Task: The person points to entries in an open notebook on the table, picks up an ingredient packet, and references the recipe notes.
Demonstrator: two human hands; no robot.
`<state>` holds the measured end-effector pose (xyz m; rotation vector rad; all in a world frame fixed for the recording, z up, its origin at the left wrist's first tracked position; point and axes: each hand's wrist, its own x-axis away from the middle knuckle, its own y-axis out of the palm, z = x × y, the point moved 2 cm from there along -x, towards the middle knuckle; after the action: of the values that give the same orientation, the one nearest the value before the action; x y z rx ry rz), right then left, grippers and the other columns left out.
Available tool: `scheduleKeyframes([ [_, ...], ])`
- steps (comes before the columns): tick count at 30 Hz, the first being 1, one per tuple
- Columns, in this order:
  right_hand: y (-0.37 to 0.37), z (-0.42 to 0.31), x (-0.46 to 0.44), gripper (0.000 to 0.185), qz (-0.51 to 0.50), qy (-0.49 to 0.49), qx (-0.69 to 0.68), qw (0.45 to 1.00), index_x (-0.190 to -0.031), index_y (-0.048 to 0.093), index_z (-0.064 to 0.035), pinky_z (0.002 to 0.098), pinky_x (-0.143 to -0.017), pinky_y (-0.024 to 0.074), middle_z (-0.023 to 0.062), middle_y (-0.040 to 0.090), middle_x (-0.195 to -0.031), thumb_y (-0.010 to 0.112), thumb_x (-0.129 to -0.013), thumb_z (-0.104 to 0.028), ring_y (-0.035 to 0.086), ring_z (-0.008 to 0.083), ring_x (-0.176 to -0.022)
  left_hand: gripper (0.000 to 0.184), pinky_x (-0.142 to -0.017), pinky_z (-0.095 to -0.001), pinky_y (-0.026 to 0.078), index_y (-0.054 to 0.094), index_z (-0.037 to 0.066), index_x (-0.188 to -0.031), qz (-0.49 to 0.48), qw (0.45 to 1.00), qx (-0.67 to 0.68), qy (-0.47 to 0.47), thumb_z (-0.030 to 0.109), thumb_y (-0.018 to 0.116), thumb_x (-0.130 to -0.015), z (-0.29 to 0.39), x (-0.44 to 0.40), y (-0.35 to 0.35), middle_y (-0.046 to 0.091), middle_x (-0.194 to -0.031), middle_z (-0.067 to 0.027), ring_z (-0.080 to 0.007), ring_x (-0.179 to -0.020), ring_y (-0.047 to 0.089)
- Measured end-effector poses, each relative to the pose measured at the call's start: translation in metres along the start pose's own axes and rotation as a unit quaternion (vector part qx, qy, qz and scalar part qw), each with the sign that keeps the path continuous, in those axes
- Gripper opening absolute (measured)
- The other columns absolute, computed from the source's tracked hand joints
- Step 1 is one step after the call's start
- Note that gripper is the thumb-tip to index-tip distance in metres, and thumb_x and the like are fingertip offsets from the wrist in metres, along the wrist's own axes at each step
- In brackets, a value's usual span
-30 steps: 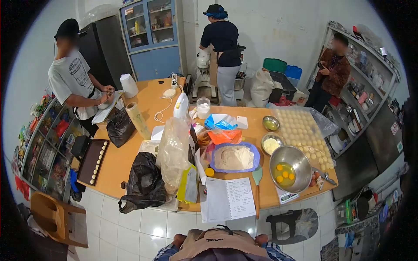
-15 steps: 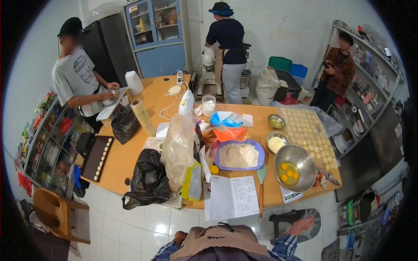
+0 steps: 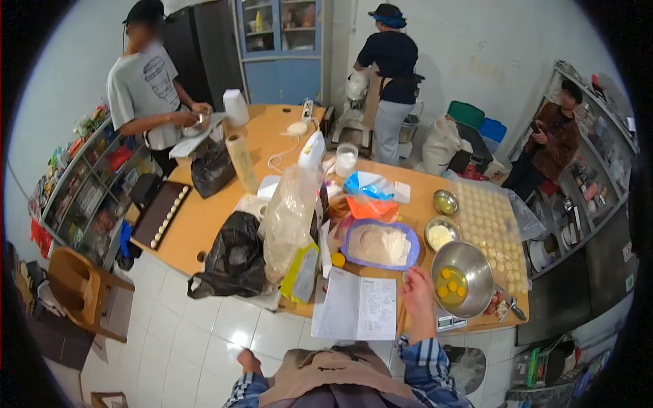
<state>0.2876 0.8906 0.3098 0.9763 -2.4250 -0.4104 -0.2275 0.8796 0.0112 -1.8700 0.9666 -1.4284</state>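
My right hand [image 3: 417, 298] is over the table's front edge, between the open notebook [image 3: 364, 306] and the steel mixing bowl [image 3: 479, 272]. Its fingers are bent above the spatula, covering most of it; a strip of wooden handle [image 3: 400, 321] shows beside the palm. Whether they grip it is hidden. Several raw egg yolks [image 3: 450, 283] lie in the bowl, which rests on a digital scale [image 3: 451, 322]. Just beyond my fingers stands a purple basin [image 3: 413, 256] of flour [image 3: 381, 243]. My left hand [image 3: 249, 360] hangs low at my side, away from the table, its fingers unclear.
Dough balls [image 3: 486, 221] cover a sheet on the right, near a knife [image 3: 518, 311] and eggshells [image 3: 502, 309]. Plastic bags [image 3: 235, 258] crowd the left front. A dark tray [image 3: 160, 216] holds a dough row. One person [image 3: 153, 88] handles a bowl; two others stand farther back.
My right hand has come up from below the table edge, moving left and forward over the spatula. My left hand has shifted slightly left. The view has turned a little.
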Motion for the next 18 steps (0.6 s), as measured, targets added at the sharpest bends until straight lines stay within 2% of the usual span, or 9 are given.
scheduleKeyframes([
  [1,0.011,0.003,0.004,0.012,-0.029,0.032,0.002,0.999,-0.091,0.051,-0.0104,0.0284,-0.046,0.0374,-0.0002,0.044,-0.059,0.055,-0.079,-0.012,0.039,0.0103,-0.046,0.008,-0.058,-0.0316,0.043,0.058,0.011,-0.078,0.058,0.95,0.288,-0.11,0.015,0.055,-0.071,-0.015,0.011,0.001,0.06,-0.08,-0.0055,-0.0172,-0.076,0.057],
  [2,0.014,0.006,0.004,0.013,-0.035,0.039,0.012,0.999,-0.091,0.05,-0.0103,0.029,-0.047,0.0378,0.0002,0.045,-0.06,0.055,-0.079,-0.011,0.04,0.0105,-0.047,0.005,-0.054,-0.0318,0.038,0.055,0.011,-0.074,0.121,0.801,0.546,-0.213,0.015,0.054,-0.073,-0.028,0.013,-0.003,0.058,-0.077,-0.0045,-0.0154,-0.072,0.054],
  [3,0.02,0.008,0.0,0.013,-0.044,0.042,0.019,0.998,-0.091,0.05,-0.0102,0.0295,-0.048,0.0381,0.0005,0.045,-0.06,0.055,-0.079,-0.01,0.04,0.0107,-0.048,0.006,-0.05,-0.0321,0.034,0.053,0.012,-0.07,0.18,0.567,0.749,-0.293,0.016,0.052,-0.075,-0.036,0.01,-0.012,0.056,-0.073,-0.0035,-0.0135,-0.067,0.051],
  [4,0.026,0.008,-0.004,0.013,-0.056,0.044,0.025,0.997,-0.092,0.05,-0.01,0.0301,-0.05,0.0384,0.0008,0.045,-0.061,0.055,-0.079,-0.01,0.041,0.011,-0.049,0.011,-0.046,-0.0323,0.03,0.05,0.012,-0.066,0.225,0.271,0.873,-0.338,0.016,0.05,-0.077,-0.037,0.008,-0.024,0.054,-0.069,-0.0025,-0.0117,-0.063,0.048],
  [7,0.03,0.0,-0.012,0.023,-0.067,0.046,0.016,0.997,-0.097,0.047,-0.003,0.0264,-0.044,0.0366,0.003,0.046,-0.061,0.057,-0.076,-0.006,0.043,0.0102,-0.048,0.031,-0.086,-0.0332,0.039,0.052,0.002,-0.108,0.243,0.242,0.86,-0.378,0.021,0.045,-0.085,-0.049,0.062,-0.103,0.056,-0.106,-0.0086,-0.0206,-0.097,0.053],
  [10,0.021,-0.009,-0.024,0.012,-0.081,0.043,0.029,0.995,-0.091,0.05,-0.0095,0.0282,-0.045,0.0387,0.0011,0.047,-0.063,0.054,-0.08,-0.009,0.042,0.0103,-0.049,0.019,-0.056,-0.0263,0.037,0.054,0.005,-0.073,0.421,0.217,0.832,-0.288,0.021,0.05,-0.083,-0.045,0.073,-0.137,0.053,-0.069,-0.0027,-0.0123,-0.064,0.048],
  [11,0.015,-0.009,-0.03,0.012,-0.083,0.039,0.026,0.995,-0.091,0.05,-0.0095,0.0282,-0.045,0.039,0.001,0.047,-0.063,0.054,-0.08,-0.01,0.042,0.0103,-0.049,0.021,-0.061,-0.0256,0.039,0.055,0.001,-0.077,0.438,0.25,0.825,-0.257,0.021,0.051,-0.083,-0.04,0.079,-0.148,0.053,-0.068,-0.0025,-0.0125,-0.065,0.049],
  [14,0.004,-0.017,-0.038,0.011,-0.08,0.041,0.017,0.996,-0.09,0.05,-0.0097,0.0284,-0.045,0.0398,0.0004,0.048,-0.064,0.054,-0.08,-0.01,0.042,0.0103,-0.049,0.021,-0.061,-0.0251,0.041,0.055,-0.003,-0.077,0.449,0.381,0.769,-0.248,0.017,0.052,-0.083,-0.011,0.104,-0.198,0.054,-0.081,-0.0059,-0.0125,-0.069,0.05],
  [18,-0.003,-0.025,-0.043,0.01,-0.07,0.048,0.007,0.996,-0.089,0.05,-0.0097,0.0282,-0.044,0.0397,0.0002,0.048,-0.065,0.054,-0.08,-0.01,0.042,0.0104,-0.048,0.019,-0.062,-0.0231,0.043,0.055,-0.006,-0.08,0.502,0.458,0.722,-0.131,0.012,0.052,-0.082,0.029,0.121,-0.233,0.046,-0.107,-0.01,-0.0132,-0.081,0.049],
])
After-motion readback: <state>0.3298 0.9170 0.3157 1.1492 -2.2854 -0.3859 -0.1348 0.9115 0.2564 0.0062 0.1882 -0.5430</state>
